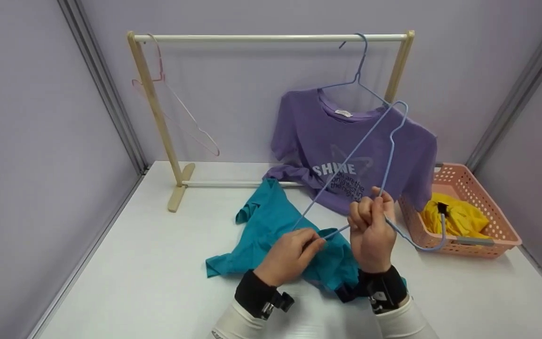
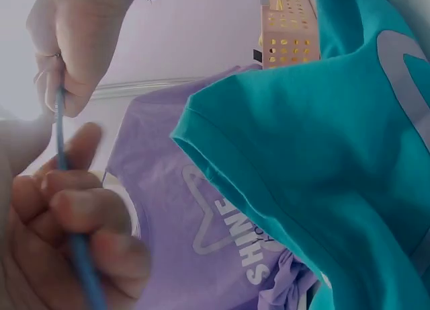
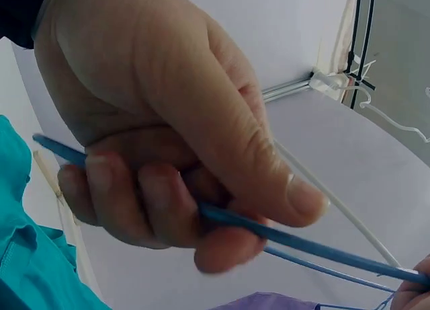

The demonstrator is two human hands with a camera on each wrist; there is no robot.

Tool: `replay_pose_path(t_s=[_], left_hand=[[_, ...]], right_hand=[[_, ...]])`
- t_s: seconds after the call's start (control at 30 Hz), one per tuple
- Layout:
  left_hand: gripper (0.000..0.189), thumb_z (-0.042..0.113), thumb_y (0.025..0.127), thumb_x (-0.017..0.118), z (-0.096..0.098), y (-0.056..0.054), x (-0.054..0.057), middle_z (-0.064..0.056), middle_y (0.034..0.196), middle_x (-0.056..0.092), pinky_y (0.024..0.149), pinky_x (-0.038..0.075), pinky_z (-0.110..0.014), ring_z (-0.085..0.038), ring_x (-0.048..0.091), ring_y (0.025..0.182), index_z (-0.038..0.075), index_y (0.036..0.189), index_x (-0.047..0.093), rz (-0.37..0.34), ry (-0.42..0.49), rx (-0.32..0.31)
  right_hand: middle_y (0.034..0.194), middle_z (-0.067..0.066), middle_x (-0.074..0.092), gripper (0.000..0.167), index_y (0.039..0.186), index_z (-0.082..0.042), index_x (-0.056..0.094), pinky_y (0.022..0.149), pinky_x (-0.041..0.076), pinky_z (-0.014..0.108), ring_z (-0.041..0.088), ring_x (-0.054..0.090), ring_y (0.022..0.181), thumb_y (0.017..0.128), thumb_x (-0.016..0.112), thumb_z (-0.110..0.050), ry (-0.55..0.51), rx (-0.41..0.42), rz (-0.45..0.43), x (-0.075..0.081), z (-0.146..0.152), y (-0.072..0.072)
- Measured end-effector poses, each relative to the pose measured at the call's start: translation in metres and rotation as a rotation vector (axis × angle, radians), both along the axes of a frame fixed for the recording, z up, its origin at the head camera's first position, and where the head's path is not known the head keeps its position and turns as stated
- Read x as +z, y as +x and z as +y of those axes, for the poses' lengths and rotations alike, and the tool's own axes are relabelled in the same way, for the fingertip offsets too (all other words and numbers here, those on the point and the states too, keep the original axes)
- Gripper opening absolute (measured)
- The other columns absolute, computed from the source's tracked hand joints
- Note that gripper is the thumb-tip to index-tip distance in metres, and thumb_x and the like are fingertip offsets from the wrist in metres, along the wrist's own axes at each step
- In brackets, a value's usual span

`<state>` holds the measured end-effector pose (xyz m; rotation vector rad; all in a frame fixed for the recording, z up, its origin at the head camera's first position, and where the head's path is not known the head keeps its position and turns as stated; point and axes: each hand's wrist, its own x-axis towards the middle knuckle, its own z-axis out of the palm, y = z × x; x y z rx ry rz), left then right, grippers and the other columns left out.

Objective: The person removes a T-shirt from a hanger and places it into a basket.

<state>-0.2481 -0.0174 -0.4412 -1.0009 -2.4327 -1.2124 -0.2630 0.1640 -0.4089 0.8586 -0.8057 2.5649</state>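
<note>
A blue wire hanger (image 1: 346,160) is held tilted in the air by both hands, one shoulder end up and its hook out to the right. My left hand (image 1: 290,254) holds one wire of it with curled fingers, thumb along the wire. Close to the hook's neck, my right hand (image 1: 372,230) curls its fingers round the wire, as the right wrist view also shows. Beneath the hands a teal T-shirt (image 1: 266,235) lies crumpled on the white table (image 1: 125,263). Its sleeve (image 2: 228,142) looms large in the left wrist view.
Behind stands a wood-and-white rack (image 1: 252,38). A purple T-shirt (image 1: 299,122) hangs there on another blue hanger (image 1: 362,61), a pink hanger (image 1: 160,61) at the left end. A pink basket (image 1: 501,230) at right holds yellow cloth (image 1: 459,219).
</note>
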Motion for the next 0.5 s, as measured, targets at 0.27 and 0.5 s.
replay_pose_path(t_s=[0.27,0.5], left_hand=[[0.035,0.029,0.109,0.052,-0.0018,-0.0007,-0.0004,0.010,0.067,0.035,0.056,0.025,-0.014,0.000,0.035,0.058,0.009,0.081,0.051,0.068,0.063,0.037],[0.035,0.025,0.109,0.053,-0.0086,-0.0014,0.0015,0.010,0.066,0.031,0.055,0.022,-0.015,0.002,0.030,0.055,0.008,0.079,0.048,0.030,0.142,0.046]], right_hand=[[0.074,0.004,0.023,0.028,0.134,-0.005,0.035,0.058,0.024,0.028,0.018,0.025,0.062,0.114,0.025,-0.023,0.193,-0.076,0.024,0.0014,-0.0003,0.0004],[0.095,0.002,0.056,0.039,0.149,-0.002,0.026,0.087,0.056,0.024,0.014,0.061,0.090,0.112,0.036,-0.007,0.400,-0.059,0.016,0.0046,0.0088,0.0022]])
